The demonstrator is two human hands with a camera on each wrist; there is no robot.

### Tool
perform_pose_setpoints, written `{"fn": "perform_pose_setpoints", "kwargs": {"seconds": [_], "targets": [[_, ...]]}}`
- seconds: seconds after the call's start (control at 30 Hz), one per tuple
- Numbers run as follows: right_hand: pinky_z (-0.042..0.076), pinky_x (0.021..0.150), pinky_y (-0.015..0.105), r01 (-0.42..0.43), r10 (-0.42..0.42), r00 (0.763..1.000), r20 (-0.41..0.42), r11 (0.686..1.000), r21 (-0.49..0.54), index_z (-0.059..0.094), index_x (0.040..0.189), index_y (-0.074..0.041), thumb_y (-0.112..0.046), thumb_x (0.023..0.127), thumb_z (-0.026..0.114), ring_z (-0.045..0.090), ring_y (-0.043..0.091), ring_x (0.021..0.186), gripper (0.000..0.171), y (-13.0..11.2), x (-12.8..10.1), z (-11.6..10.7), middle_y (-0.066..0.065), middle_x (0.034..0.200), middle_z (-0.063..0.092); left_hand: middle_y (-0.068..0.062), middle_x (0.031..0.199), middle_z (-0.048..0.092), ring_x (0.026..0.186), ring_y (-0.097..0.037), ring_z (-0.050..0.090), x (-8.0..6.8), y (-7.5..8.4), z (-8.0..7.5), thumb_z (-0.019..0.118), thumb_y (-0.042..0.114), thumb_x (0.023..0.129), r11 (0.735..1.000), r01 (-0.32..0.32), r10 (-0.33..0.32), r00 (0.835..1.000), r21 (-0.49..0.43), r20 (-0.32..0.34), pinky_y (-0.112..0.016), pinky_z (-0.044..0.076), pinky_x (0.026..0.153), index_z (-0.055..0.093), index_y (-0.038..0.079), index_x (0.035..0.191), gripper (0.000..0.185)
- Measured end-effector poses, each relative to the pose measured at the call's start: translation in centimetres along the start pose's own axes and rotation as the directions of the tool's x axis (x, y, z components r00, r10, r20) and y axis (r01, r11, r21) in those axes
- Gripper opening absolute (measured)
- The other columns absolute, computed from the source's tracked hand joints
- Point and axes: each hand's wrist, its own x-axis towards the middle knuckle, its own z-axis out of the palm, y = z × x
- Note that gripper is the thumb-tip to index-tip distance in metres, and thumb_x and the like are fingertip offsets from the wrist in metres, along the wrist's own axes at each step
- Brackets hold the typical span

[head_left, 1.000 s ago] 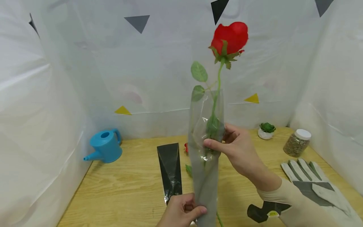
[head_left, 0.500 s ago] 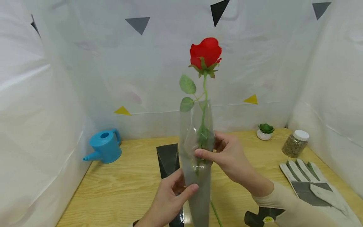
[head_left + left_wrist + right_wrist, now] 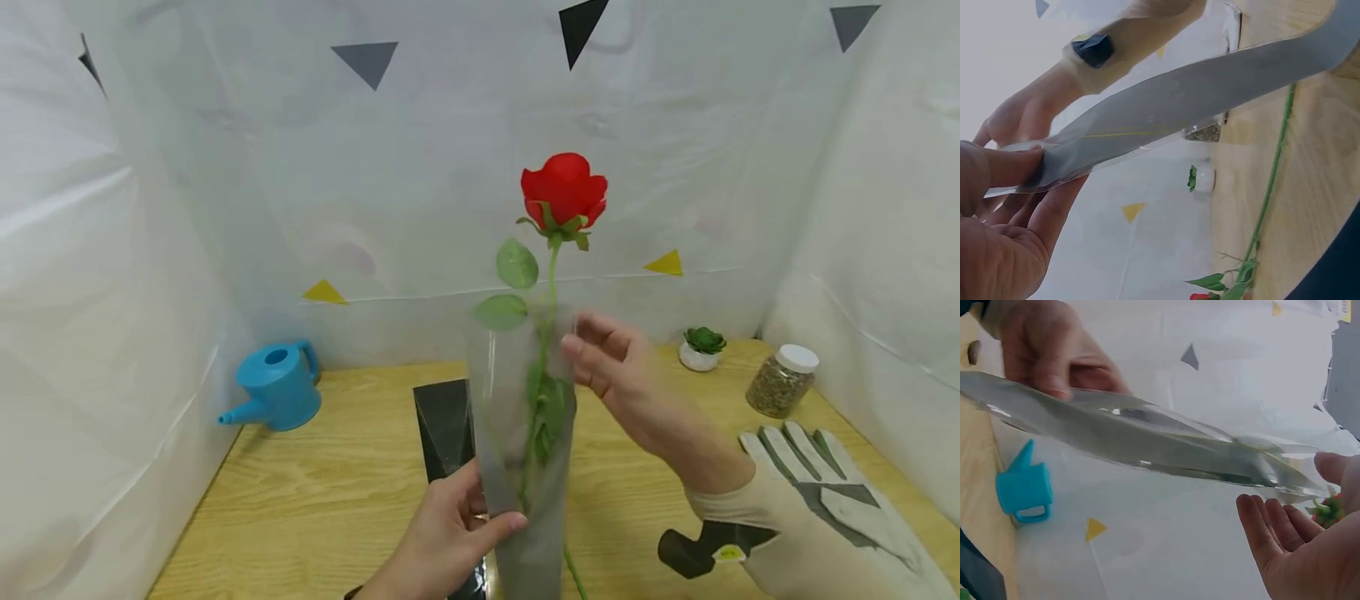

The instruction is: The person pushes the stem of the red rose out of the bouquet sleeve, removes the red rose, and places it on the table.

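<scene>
A red rose (image 3: 564, 193) stands upright in a tall flower sleeve (image 3: 528, 533) with a clear front and grey back. Its bloom and upper leaves rise above the sleeve's top; the lower stem is hidden. My left hand (image 3: 446, 529) pinches the sleeve around its middle, thumb in front. At the sleeve's upper right edge is my right hand (image 3: 618, 371), slightly blurred. In the right wrist view its thumb and fingers (image 3: 1260, 528) stand apart on either side of the sleeve's end. Another rose's green stem (image 3: 1275, 162) lies on the table.
A black folded sleeve (image 3: 442, 425) lies behind my left hand on the wooden table (image 3: 300, 500). A blue watering can (image 3: 281, 387) stands at left. Toward the right are a potted succulent (image 3: 701, 348), a lidded jar (image 3: 782, 381) and gloves (image 3: 832, 492).
The rose and sleeve have come down. My left hand has shifted up the sleeve. My right hand has let go of the sleeve's middle and moved up to its top edge.
</scene>
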Motion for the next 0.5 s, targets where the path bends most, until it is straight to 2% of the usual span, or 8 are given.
{"fn": "perform_pose_setpoints", "kwargs": {"seconds": [0.13, 0.3, 0.5], "targets": [[0.051, 0.087, 0.032, 0.046, -0.043, 0.999, -0.026, 0.994, 0.100, 0.056, 0.135, -0.002, -0.006, 0.104, 0.050, 0.058, 0.024, 0.111, 0.032, -2.0, 1.2, -1.7, 0.010, 0.127, 0.059, -0.014, 0.120, 0.067, 0.097, -0.018, 0.069, -0.4, -0.7, 0.1, 0.071, 0.007, 0.092, 1.000, -0.008, 0.009, 0.998, -0.016, 0.058, -0.030, 0.057, 0.070, 0.054, 0.002, 0.134, 0.046], [0.052, 0.088, 0.032, 0.014, -0.016, 1.000, 0.017, 0.994, 0.106, 0.058, 0.132, 0.001, 0.006, 0.099, 0.053, 0.062, 0.028, 0.108, 0.033, -2.9, 1.3, -2.8, 0.012, 0.122, 0.063, -0.013, 0.122, 0.066, 0.098, -0.015, 0.068, -0.7, -1.1, -0.1, 0.069, 0.009, 0.093, 1.000, -0.009, 0.008, 0.993, 0.008, 0.116, -0.028, 0.057, 0.069, 0.054, 0.003, 0.136, 0.045], [0.053, 0.088, 0.040, 0.005, -0.015, 0.996, 0.086, 0.994, 0.111, 0.059, 0.123, 0.006, 0.011, 0.097, 0.053, 0.065, 0.031, 0.103, 0.027, -2.9, 1.3, -3.0, 0.017, 0.121, 0.061, -0.013, 0.119, 0.067, 0.095, -0.013, 0.069, -0.8, -1.2, -0.3, 0.069, 0.009, 0.093, 0.997, -0.031, 0.019, 0.984, 0.065, 0.177, -0.027, 0.057, 0.068, 0.055, 0.003, 0.134, 0.043]]}}
